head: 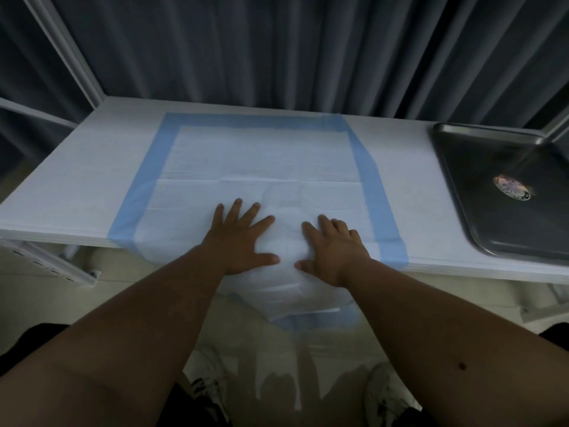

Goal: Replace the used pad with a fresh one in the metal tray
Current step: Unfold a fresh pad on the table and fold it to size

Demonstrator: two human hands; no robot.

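Note:
A white pad with a blue border (255, 158) lies spread on the white table (77, 180), its near part hanging over the front edge. My left hand (243, 238) rests flat on the pad with fingers spread. Beside it, my right hand (331, 251) presses palm-down on the pad, fingers slightly bent. Neither hand grips anything. The metal tray (480, 211) sits at the table's right end, bare inside except for a round sticker (511, 188). No pad lies in the tray.
A dark pleated curtain (277, 47) hangs behind the table. A white frame post (70, 57) rises at the back left. My shoes (381, 392) stand on the pale floor below the table edge.

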